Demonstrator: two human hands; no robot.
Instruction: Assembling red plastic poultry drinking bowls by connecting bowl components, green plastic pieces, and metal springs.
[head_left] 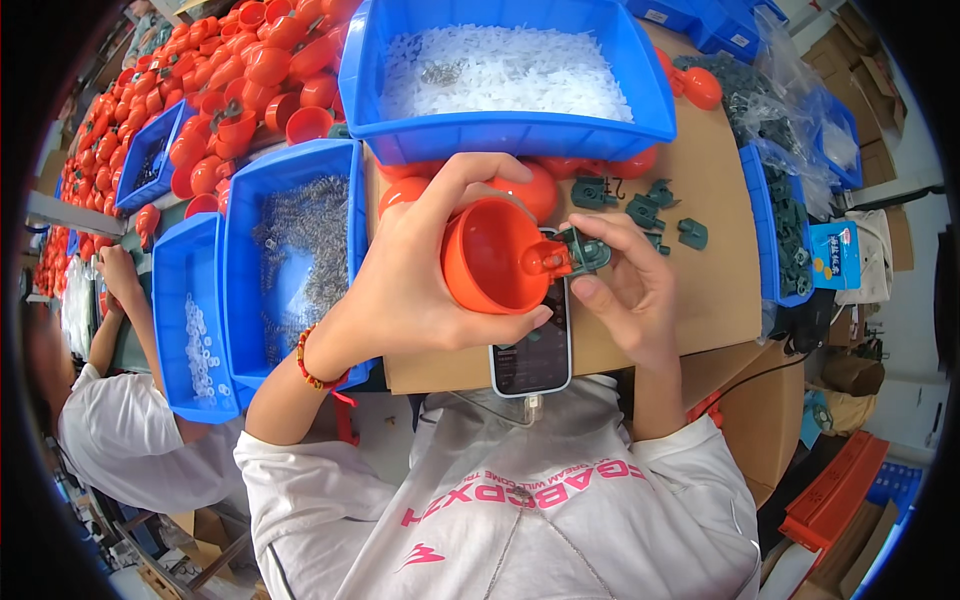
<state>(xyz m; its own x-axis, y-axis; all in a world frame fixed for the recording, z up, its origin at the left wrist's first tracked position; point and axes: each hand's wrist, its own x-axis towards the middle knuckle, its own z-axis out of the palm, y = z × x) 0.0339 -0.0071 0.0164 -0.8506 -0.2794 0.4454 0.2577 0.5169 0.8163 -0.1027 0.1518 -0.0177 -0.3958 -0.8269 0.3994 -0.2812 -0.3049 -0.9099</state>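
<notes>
My left hand (425, 270) is wrapped round a red plastic cup (487, 262), its open mouth tilted toward me. A red stub juts from the cup's right side. Against that stub, the fingers of my right hand (632, 285) pinch a dark green plastic clip (584, 250); whether the two parts are locked together I cannot tell. Under my hands a phone (530, 362) lies on the cardboard, with a cable plugged into its near end. Several loose green clips (645, 208) lie to the right, beyond my right hand.
Ahead stands a blue bin (520, 130) of white plastic pieces. Blue bins with metal springs (315, 235) and white rings (203, 345) sit left, before a heap of red cups (230, 120). At right is a bin of green parts (788, 235). Another person's arm (125, 280) reaches in at far left.
</notes>
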